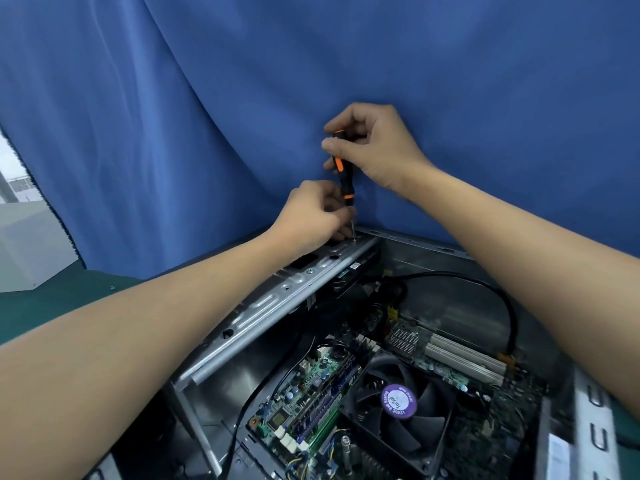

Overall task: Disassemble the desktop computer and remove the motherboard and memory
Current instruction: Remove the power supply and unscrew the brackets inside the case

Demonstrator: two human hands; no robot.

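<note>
The motherboard (311, 393) lies in the open case (426, 252) below the bar (277, 299), with memory (323, 407) and fan (398, 400) on it. At the bar's far end the right hand (377, 147) grips the screwdriver (343, 174); the left hand (311, 216) pinches its shaft over a screw (354, 239). A slipped tip could drop that screw onto the motherboard. A cable (485, 282) arcs over it, right of the bar.

Left hand (311, 213), right hand (377, 147) bare; forearms (173, 323) bare.

Screwdriver (343, 168) shaft hidden by left hand (311, 216); motherboard (311, 403) cut off btm edge; case (595, 410) rt side blurred.
</note>
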